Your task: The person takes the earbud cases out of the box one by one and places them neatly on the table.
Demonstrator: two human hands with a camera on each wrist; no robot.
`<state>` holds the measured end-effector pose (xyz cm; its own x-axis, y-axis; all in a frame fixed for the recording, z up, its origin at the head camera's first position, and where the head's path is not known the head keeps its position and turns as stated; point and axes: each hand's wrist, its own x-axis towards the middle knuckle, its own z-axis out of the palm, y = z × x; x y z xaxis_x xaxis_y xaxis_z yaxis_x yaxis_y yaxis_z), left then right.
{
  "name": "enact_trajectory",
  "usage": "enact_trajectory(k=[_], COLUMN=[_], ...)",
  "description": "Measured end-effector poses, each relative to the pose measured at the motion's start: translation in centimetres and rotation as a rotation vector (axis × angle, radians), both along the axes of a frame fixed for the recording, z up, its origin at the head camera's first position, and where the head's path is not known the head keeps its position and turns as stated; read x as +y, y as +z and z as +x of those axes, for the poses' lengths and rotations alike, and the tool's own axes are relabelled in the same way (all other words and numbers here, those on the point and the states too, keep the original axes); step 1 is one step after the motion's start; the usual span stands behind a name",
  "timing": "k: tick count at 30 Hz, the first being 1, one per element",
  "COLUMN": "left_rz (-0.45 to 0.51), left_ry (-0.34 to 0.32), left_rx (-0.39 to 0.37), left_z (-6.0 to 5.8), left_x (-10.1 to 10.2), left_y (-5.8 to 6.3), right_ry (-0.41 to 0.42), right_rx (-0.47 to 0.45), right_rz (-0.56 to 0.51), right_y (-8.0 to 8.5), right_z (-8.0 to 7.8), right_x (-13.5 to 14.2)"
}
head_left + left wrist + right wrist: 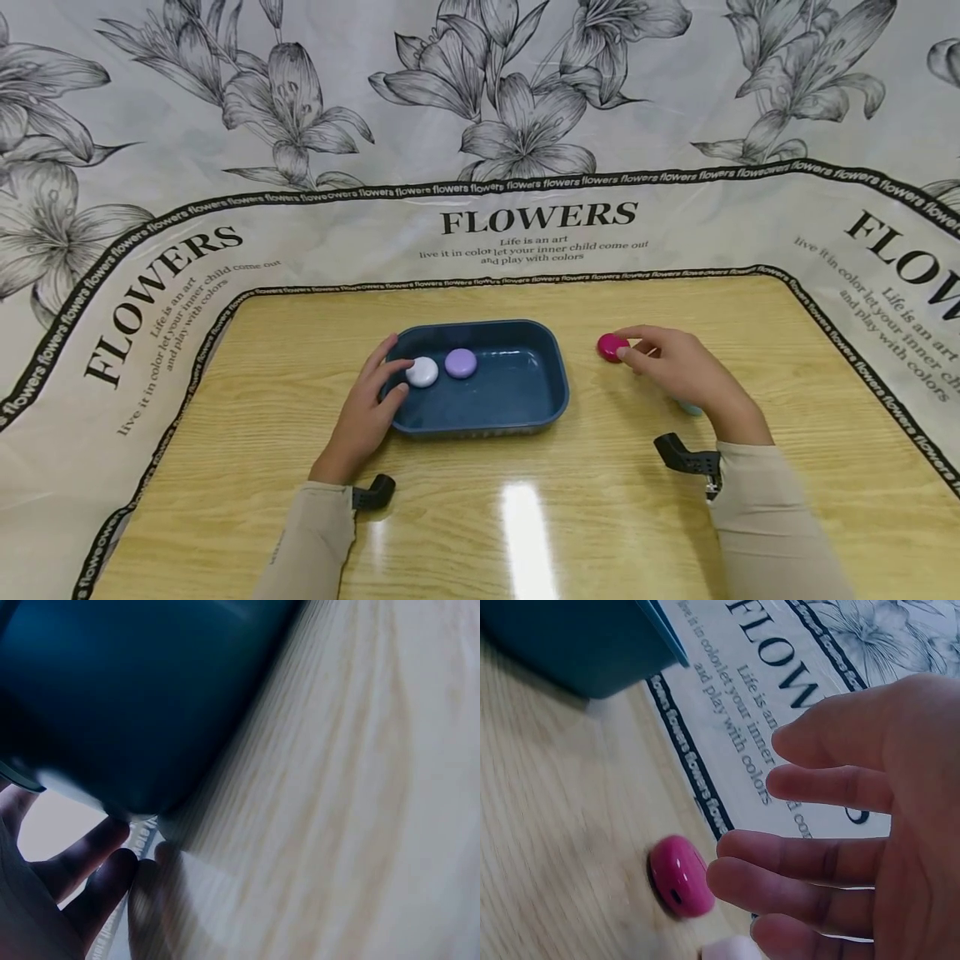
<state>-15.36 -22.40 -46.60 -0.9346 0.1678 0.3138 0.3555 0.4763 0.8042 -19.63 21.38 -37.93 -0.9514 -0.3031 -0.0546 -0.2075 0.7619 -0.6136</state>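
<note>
A dark blue plastic tub (517, 425) sits on the table with a round white glossy case (422, 372) and a lilac one (461, 363) inside. My left hand (365, 417) straddles the tub's left end, thumb and forefinger over the rim beside the white case. In the left wrist view, the other fingers (112, 832) lie against its outer wall. To the right of the tub, my right hand (686, 371) has its fingertips at a magenta glossy case (612, 347). The right wrist view shows this case (681, 876) on the table, just beyond spread fingers (802, 855).
A pale teal object (690, 408) is partly hidden beneath my right hand. At the bottom of the right wrist view, a pale rounded object (731, 949) is cut off. Flower-printed cloth (525, 242) borders the wooden table (450, 517) at the back and sides.
</note>
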Motion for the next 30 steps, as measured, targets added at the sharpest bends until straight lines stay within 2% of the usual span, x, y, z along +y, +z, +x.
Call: enact_trajectory(k=[11, 20, 30], left_rz=[-0.001, -0.003, -0.005], left_ry=[0.002, 0.002, 0.004], left_rx=[-0.005, 0.006, 0.018], left_z=[0.0, -0.2, -0.3], left_x=[0.1, 0.0, -0.1], left_y=[-0.1, -0.4, -0.5], right_ry=[0.098, 0.095, 0.124], right_rx=[0.035, 0.051, 0.026], right_rz=[-0.012, 0.061, 0.025], right_y=[0.2, 0.6, 1.4], right_z=[-0.9, -1.4, -1.9], right_x=[-3.4, -5.1, -7.0])
